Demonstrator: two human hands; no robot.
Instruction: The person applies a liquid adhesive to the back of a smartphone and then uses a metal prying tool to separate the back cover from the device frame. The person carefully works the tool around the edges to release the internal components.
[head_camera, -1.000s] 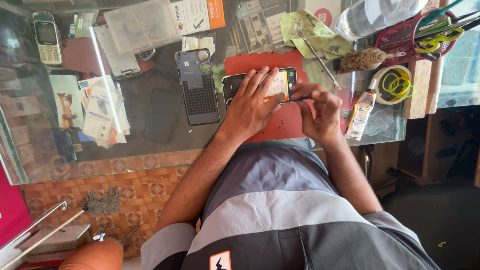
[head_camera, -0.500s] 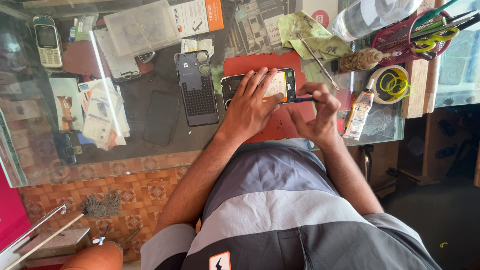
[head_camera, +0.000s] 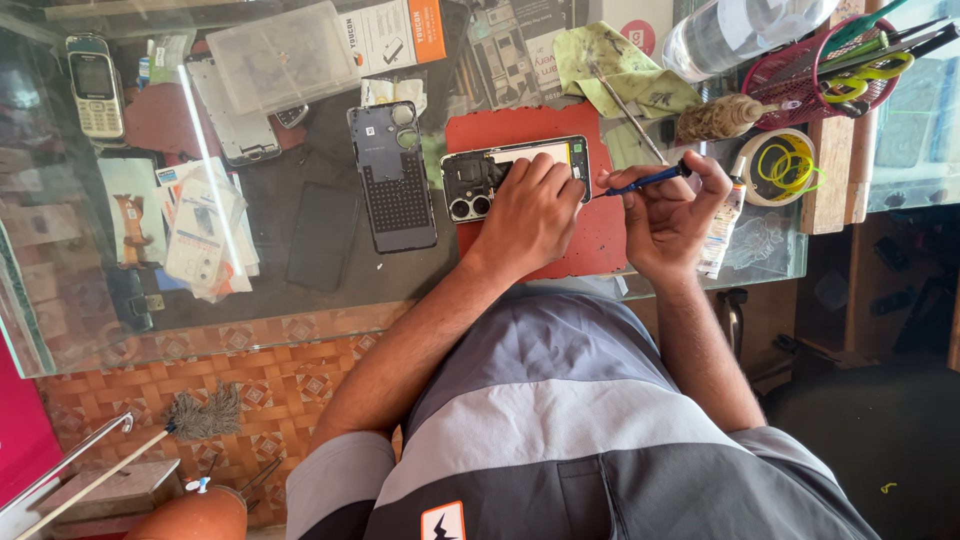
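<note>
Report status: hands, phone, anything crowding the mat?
Left hand pressing down on opened phone on red mat. Right hand gripping blue screwdriver, tip at phone's edge. Detached back cover lies beside mat, clear.

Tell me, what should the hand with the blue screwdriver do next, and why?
Probably bring the tip back down to the opened phone. The right hand holds the blue screwdriver lifted just off the phone's right end, while the left hand presses the phone flat on the red mat, steadying it for work.
</note>
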